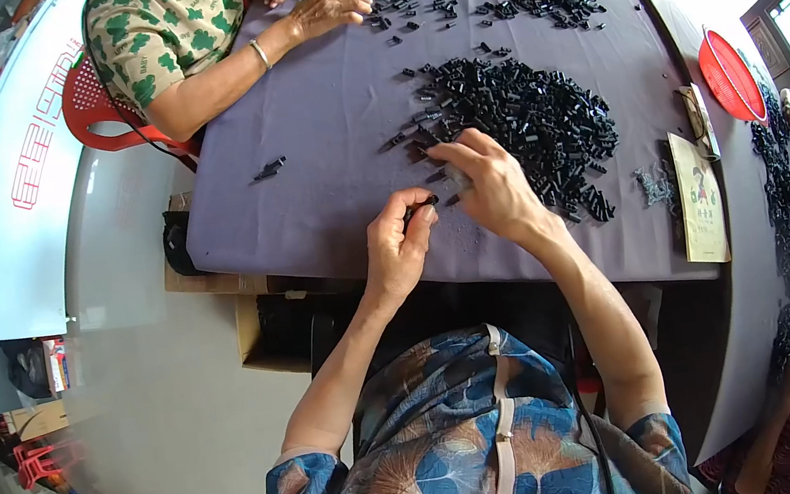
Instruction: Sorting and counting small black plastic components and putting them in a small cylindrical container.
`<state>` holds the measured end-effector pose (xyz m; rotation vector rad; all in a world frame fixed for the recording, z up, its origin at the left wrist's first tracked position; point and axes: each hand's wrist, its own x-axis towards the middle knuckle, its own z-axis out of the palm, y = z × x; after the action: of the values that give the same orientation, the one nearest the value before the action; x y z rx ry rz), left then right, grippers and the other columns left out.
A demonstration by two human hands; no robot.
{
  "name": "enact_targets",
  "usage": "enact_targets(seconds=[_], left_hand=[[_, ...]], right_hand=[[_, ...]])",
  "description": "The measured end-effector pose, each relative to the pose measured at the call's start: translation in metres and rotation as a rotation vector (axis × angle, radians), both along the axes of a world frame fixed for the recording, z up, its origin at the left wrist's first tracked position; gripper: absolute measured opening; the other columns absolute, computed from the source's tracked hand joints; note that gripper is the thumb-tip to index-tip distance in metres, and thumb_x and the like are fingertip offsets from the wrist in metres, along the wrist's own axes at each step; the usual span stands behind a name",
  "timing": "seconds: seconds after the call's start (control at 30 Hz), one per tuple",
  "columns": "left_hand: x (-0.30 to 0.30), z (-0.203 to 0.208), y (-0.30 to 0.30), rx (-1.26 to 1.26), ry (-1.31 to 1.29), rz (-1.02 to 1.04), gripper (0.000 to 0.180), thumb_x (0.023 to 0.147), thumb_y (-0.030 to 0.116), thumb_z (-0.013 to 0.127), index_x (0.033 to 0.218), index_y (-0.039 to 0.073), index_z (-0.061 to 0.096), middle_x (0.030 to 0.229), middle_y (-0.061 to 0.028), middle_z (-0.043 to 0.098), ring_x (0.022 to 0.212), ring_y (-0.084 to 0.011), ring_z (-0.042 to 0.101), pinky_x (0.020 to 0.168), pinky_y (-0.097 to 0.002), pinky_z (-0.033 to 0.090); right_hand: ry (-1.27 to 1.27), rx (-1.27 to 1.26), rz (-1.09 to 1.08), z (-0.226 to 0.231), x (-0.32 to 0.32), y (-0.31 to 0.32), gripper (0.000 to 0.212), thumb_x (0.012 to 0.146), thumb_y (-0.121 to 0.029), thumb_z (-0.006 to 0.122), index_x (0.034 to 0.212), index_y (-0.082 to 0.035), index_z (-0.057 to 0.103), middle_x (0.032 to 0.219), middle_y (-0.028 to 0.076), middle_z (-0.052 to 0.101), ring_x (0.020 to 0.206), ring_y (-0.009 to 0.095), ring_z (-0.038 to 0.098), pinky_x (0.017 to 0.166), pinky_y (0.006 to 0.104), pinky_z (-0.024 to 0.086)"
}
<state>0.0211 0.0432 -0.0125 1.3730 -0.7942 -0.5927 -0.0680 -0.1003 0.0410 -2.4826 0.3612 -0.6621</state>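
Note:
My left hand (pixel 400 244) is over the near part of the table, thumb and forefinger pinched on a small black plastic piece (pixel 431 201). Close to its right, my right hand (pixel 500 190) has its fingers curled at the near left edge of a big pile of small black plastic pieces (pixel 538 111). Something greyish shows under those fingers, too blurred to name. The two hands are a short gap apart.
A few loose black pieces (pixel 270 168) lie to the left on the purple tablecloth (pixel 318 126). Small clear parts (pixel 654 185) sit beside a pale yellow packet (pixel 700 204) at right. Across the table, a co-worker's hand (pixel 332 11) touches another pile. A red basket (pixel 731 76) stands far right.

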Motion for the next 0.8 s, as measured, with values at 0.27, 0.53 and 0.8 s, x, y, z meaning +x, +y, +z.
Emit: enact_targets(seconds=[0.27, 0.53, 0.8], left_hand=[[-0.015, 0.021, -0.010, 0.215, -0.123, -0.045, 0.015, 0.092, 0.007, 0.056, 0.106, 0.001, 0.058, 0.082, -0.0100, 0.067, 0.076, -0.0147, 0.064, 0.067, -0.0278, 0.049], [-0.034, 0.027, -0.019, 0.258, -0.095, -0.161, 0.013, 0.091, 0.005, 0.057, 0.103, 0.000, 0.059, 0.075, -0.0044, 0.062, 0.067, -0.0094, 0.054, 0.062, -0.0253, 0.046], [-0.042, 0.017, -0.026, 0.123, -0.262, -0.123, 0.010, 0.091, 0.003, 0.059, 0.101, 0.004, 0.059, 0.071, 0.0048, 0.052, 0.057, -0.0012, 0.043, 0.050, -0.0179, 0.036]], right_hand=[[-0.165, 0.787, -0.194, -0.033, -0.062, 0.017, 0.027, 0.076, 0.011, 0.062, 0.100, -0.001, 0.066, 0.091, 0.008, 0.071, 0.087, 0.012, 0.067, 0.075, 0.0259, 0.052], [-0.347, 0.839, -0.190, -0.044, -0.081, 0.022, 0.018, 0.079, 0.004, 0.069, 0.096, -0.002, 0.068, 0.089, 0.004, 0.070, 0.083, 0.008, 0.063, 0.074, 0.0224, 0.050], [-0.290, 0.855, -0.190, -0.039, -0.088, 0.023, 0.020, 0.080, 0.008, 0.065, 0.098, 0.000, 0.067, 0.092, 0.005, 0.069, 0.082, 0.008, 0.063, 0.073, 0.0225, 0.050]])
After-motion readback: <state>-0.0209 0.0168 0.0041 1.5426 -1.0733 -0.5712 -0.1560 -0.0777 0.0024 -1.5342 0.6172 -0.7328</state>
